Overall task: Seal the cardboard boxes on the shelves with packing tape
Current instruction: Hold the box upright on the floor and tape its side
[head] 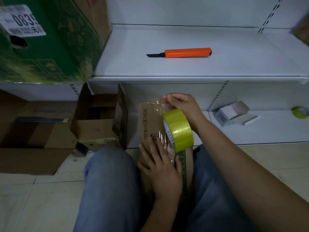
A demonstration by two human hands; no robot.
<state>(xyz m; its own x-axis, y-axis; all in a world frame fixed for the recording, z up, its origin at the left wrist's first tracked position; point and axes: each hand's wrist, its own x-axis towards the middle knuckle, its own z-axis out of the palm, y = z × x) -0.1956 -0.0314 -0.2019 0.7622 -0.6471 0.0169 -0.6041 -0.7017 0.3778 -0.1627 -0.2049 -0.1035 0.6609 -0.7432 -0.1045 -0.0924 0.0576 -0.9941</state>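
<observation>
The cardboard box (150,121) stood between the person's knees on the floor. The left hand (161,168) pressed flat, fingers spread, on its tape strip. The right hand (182,106) gripped the yellow tape roll (178,129), fingers pinching the tape. An orange knife (182,53) lay on the shelf (217,67) above.

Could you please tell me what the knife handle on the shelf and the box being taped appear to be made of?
Knife handle: probably plastic, judging by its smooth, uniform orange surface. Box: matte brown cardboard with printed text, glossy where clear tape covers it.

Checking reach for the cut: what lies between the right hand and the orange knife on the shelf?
Head view: only bare white shelf and its front edge separate right hand from utility knife.
</observation>
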